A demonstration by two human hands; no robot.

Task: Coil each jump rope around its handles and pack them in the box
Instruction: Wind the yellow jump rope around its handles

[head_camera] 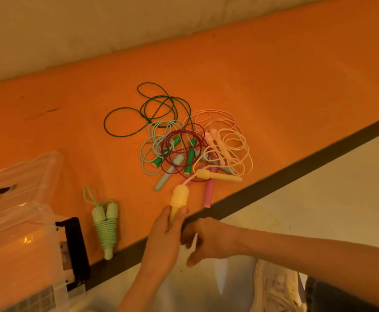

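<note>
Clear box (22, 199) at desk's left edge, not yet packed. Tangled rope pile (188, 149) mid-desk; coiled green rope (105, 228) near front edge. Left hand (163, 239) grips yellow handle (179, 200); right hand (206, 239) loosely curled, empty. Next: free yellow rope, fetch its other handle (217, 175).

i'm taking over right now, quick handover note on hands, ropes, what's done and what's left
Left hand grips one yellow handle; its twin lies by the pile.
Right hand beside it at the table edge, fingers loosely curled, holding nothing.
Done: light green rope coiled round its handles, lying on the table beside the clear box.
Left: the tangled pile of ropes is uncoiled; box the light green one too.
</note>
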